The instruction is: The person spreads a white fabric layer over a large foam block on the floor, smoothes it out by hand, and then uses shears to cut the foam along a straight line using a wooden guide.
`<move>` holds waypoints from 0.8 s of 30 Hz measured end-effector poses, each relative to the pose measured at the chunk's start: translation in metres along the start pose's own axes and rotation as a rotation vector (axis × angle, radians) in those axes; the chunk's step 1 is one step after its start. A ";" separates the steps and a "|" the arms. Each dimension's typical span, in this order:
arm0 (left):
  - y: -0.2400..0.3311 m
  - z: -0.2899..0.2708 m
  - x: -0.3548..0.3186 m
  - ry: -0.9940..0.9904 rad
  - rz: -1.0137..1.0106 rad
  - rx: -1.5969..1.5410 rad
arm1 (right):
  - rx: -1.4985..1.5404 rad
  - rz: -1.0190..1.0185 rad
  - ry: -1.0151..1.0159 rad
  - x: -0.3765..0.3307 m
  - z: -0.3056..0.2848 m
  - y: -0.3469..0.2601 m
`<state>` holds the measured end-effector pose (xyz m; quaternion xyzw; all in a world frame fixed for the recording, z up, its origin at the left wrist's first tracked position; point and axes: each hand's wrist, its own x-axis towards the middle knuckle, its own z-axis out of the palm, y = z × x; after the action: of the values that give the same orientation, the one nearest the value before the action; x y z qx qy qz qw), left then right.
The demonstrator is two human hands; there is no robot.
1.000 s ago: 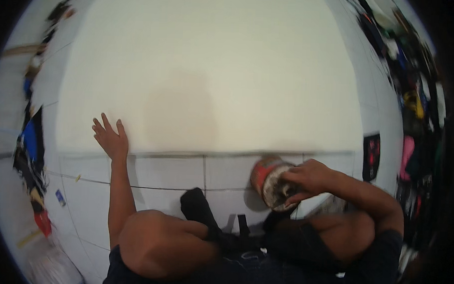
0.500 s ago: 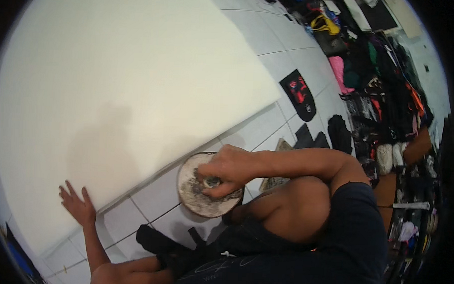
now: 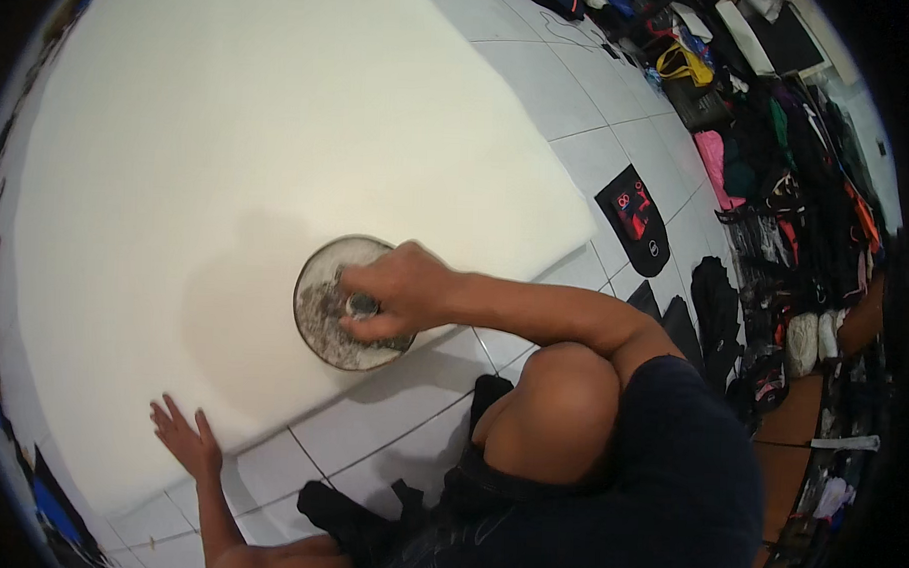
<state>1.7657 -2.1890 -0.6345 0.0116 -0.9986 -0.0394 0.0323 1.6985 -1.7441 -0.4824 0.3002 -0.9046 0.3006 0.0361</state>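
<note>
A large off-white foam sheet (image 3: 310, 129) lies across the floor in front of me. My left hand (image 3: 187, 437) rests on its near edge at the left, fingers spread flat. My right hand (image 3: 399, 294) grips a round, lid-like disc (image 3: 337, 345) by the small knob at its centre. The disc has a worn, pale face with dark smudges and a thin dark rim. It is over the near edge of the foam, and its underside is hidden. Whether it touches the foam I cannot tell.
Grey-white floor tiles (image 3: 395, 407) border the foam. To its right lies a black, rounded piece with a red print (image 3: 635, 220), with dark flat pieces (image 3: 673, 322) near it. Piled clothes, bags and goods (image 3: 769, 165) line the right side. My bent knee (image 3: 555, 413) is close to my right forearm.
My right hand has carried the disc forward and left, from above the tiles to over the foam. The whole view has shifted slightly; my left hand remains on the foam's edge.
</note>
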 end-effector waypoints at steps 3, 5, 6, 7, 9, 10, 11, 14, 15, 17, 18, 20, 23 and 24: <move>-0.012 0.002 -0.001 -0.046 -0.053 0.062 | -0.012 0.047 -0.043 0.019 0.017 0.007; -0.016 -0.010 0.008 -0.142 -0.070 0.069 | 0.039 0.065 0.004 0.037 0.016 0.002; -0.021 -0.012 0.008 -0.191 -0.098 0.079 | 0.055 0.066 -0.066 0.048 0.015 0.002; -0.013 -0.026 0.017 -0.258 -0.100 0.082 | 0.069 0.099 -0.138 0.050 0.011 0.004; 0.010 -0.062 0.050 -0.584 -0.124 0.152 | 0.110 0.154 -0.262 0.050 -0.002 0.006; 0.032 -0.081 0.068 -0.743 -0.079 0.282 | 0.129 0.183 -0.316 0.046 -0.011 0.005; 0.053 -0.105 0.081 -0.894 -0.029 0.417 | 0.147 0.211 -0.365 0.039 -0.023 0.002; 0.075 -0.146 0.077 -0.740 -0.141 -0.148 | 0.242 0.249 -0.493 0.044 -0.078 -0.038; 0.075 -0.155 0.067 -0.633 -0.193 -0.435 | 0.342 0.316 -0.386 0.036 -0.092 -0.057; 0.173 -0.211 0.049 -0.737 -0.122 -0.749 | 0.429 0.606 -0.308 -0.027 -0.143 -0.085; 0.197 -0.236 0.036 -0.793 -0.106 -0.975 | 0.425 0.837 -0.320 -0.059 -0.164 -0.101; 0.232 -0.289 0.007 -0.811 -0.048 -0.857 | 0.429 1.086 -0.340 -0.112 -0.226 -0.130; 0.284 -0.413 0.000 -0.951 0.157 -0.705 | 0.390 1.674 -0.114 -0.256 -0.299 -0.196; 0.286 -0.435 0.002 -1.066 0.076 -0.637 | 0.339 1.775 -0.005 -0.306 -0.318 -0.219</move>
<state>1.7863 -1.9383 -0.1792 -0.0556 -0.8164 -0.3346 -0.4674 2.0357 -1.5447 -0.1833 -0.5063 -0.7471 0.3464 -0.2559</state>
